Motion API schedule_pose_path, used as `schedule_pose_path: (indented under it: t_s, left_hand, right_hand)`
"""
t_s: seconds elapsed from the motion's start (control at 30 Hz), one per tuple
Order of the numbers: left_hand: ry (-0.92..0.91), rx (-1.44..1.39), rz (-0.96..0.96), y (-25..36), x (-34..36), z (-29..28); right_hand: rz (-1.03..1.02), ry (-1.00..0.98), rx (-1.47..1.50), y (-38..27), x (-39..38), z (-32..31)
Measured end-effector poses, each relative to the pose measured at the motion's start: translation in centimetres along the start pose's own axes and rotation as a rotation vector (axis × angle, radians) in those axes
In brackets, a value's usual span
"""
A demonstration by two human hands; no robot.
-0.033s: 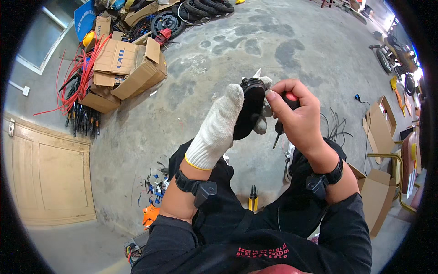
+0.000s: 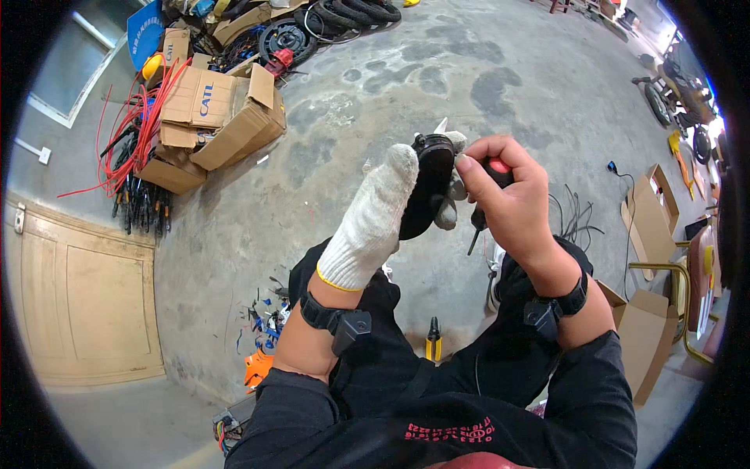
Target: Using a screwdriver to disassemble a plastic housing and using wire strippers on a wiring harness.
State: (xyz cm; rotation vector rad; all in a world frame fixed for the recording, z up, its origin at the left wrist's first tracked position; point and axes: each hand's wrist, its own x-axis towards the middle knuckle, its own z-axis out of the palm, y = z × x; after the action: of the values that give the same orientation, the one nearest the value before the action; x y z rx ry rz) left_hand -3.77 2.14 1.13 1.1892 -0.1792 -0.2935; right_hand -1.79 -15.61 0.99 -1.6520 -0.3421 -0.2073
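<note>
My left hand (image 2: 371,211), in a white knit glove with a yellow-edged cuff, is closed around a rounded black part (image 2: 426,191). The part is held on edge above the floor, and its exact kind cannot be made out. Its far end has a dark fitting, with a pale pointed tip showing just beyond. My bare right hand (image 2: 517,202) keeps a screwdriver (image 2: 498,169) with a red and black handle in its curled fingers, shaft pointing down. Thumb and forefinger meet at the part's right edge, beside the gloved fingers; whether they pinch something small is hidden.
Yellow-handled pliers (image 2: 433,344) stand between my legs. Small blue and black scraps (image 2: 269,316) litter the floor at left. Cardboard boxes (image 2: 207,117), red cables (image 2: 148,117) and tires (image 2: 351,14) pile up far left. An open carton (image 2: 647,336) and a chair (image 2: 691,289) are at right.
</note>
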Motion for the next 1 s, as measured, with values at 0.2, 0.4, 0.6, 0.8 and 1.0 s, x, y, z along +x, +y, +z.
schedule_pose_path:
  t_s: [0.2,0.4,0.6,0.8,1.0]
  left_hand:
    - [-0.004,0.022,-0.007,-0.2,0.1,-0.5]
    - [-0.057,0.003,-0.016,0.2,-0.2,-0.5]
    - [-0.099,0.002,-0.019,0.2,-0.3,-0.8]
    - [-0.196,-0.009,-0.009,0.5,-0.7,-0.8]
    - [-0.170,-0.030,-0.020,0.1,-0.8,-1.2]
  right_hand:
    - [0.184,-0.081,0.156,-0.4,0.2,-0.3]
    - [0.272,-0.152,0.259,-0.1,0.6,-0.8]
    - [0.160,-0.020,0.324,-0.8,0.7,0.7]
    - [0.252,-0.276,0.217,-0.4,0.6,-1.2]
    - [0.244,-0.273,0.238,-0.5,0.8,-1.1]
